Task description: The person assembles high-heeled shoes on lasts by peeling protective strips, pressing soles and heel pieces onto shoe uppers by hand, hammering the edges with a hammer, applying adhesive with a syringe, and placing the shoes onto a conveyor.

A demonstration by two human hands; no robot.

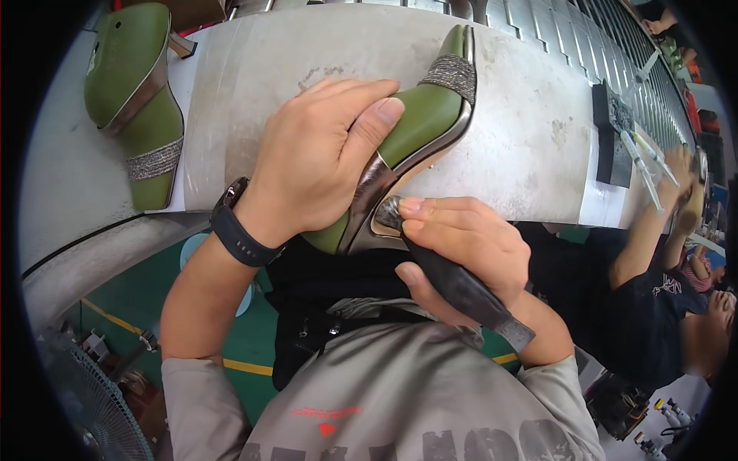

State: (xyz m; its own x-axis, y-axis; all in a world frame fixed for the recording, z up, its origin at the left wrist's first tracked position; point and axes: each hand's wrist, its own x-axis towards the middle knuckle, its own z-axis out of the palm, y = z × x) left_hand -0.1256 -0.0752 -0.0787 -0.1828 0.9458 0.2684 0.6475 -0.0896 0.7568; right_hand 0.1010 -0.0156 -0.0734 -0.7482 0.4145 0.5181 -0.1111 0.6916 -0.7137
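Note:
My left hand (327, 157) is wrapped over a green shoe last (425, 115), pinning it at a slant across the near edge of the worktable. A metallic bronze strap (374, 184) and a glittery dark band (450, 75) run around the last, and a bronze-edged sole lies along its side. In my right hand (473, 246) is a dark-handled tool (453, 284) with a rounded grey head and a flat metal tail. Its head (390, 213) presses against the underside near the heel end of the sole. Part of the last is hidden beneath my left palm.
Another green last (129, 73) with matching straps and a heel lies at the left. On the right stand a black block (613, 131) and syringe-like tubes (642, 165). A metal roller conveyor (569, 38) runs behind the table. A co-worker's arm (653, 215) reaches in at the right; a fan (96, 399) stands lower left.

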